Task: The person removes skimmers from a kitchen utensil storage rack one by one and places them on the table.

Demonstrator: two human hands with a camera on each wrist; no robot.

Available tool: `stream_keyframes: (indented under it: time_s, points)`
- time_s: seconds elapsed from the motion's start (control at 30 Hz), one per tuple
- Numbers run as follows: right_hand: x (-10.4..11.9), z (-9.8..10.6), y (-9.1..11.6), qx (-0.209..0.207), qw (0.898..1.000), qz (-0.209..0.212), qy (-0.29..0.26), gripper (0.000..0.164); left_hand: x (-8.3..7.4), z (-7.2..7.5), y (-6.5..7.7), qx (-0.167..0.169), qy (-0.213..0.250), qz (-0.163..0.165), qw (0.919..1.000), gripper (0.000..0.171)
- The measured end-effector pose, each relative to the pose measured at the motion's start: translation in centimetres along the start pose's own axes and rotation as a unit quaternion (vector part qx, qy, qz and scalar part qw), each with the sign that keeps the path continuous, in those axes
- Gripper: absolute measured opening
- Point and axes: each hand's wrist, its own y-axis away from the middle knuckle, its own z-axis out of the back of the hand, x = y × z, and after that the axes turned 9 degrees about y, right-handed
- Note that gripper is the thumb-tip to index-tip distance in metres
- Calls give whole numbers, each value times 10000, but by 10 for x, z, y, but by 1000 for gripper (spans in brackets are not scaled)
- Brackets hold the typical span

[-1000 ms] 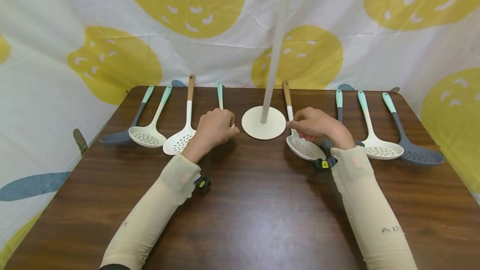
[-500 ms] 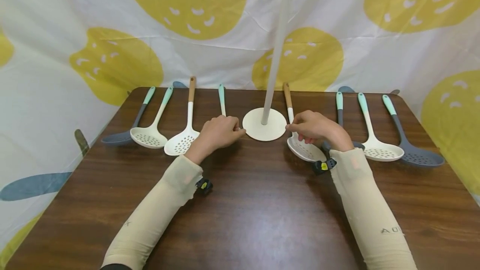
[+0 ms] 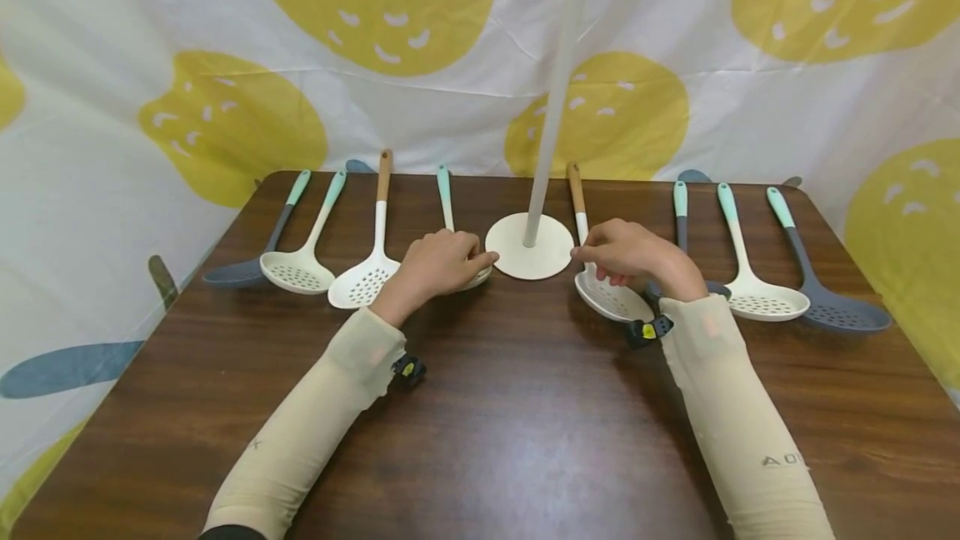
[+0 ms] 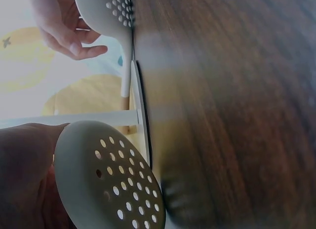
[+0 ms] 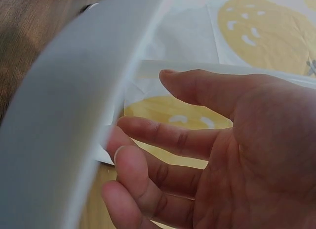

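In the head view my left hand (image 3: pixel 442 263) is over a white skimmer with a mint handle (image 3: pixel 445 186). Its thumb points right, away from the other fingers, which are mostly hidden. The holed bowl (image 4: pixel 129 179) of this skimmer fills the front of the left wrist view, with part of the hand behind it. My right hand (image 3: pixel 628 250) hovers over a white skimmer with a wooden handle (image 3: pixel 575 190). In the right wrist view its fingers (image 5: pixel 163 140) are loosely bent, with nothing between them and the thumb. A pale, blurred curved surface (image 5: pixel 64 115) stands close in front.
A white pole on a round base (image 3: pixel 512 255) stands between my hands. To the left lie a dark skimmer (image 3: pixel 236 275) and two white ones (image 3: pixel 296 272). A dark skimmer (image 3: pixel 681 211) lies partly behind my right hand; others (image 3: pixel 843 313) lie farther right. Patterned cloth hangs behind.
My left hand has shifted slightly right, and its thumb has straightened away from the fingers. The bowl's edge now shows beneath that thumb. My right hand has hardly moved.
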Motion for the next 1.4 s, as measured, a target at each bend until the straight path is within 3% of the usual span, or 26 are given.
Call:
stream_keyframes:
  time_s: [0.63,1.13,1.4]
  points:
    - [0,0,3,2,10000,-22,60,40,-2,2,-1,102,46,-120,9999,37]
    - [-1,-7,14,-149,9997,-65,-197,37,3,-13,5,228,76,-59,9997,36]
    - [2,-1,11,-255,9995,122,-131,40,9,-12,1,77,66,-37,9999,36]
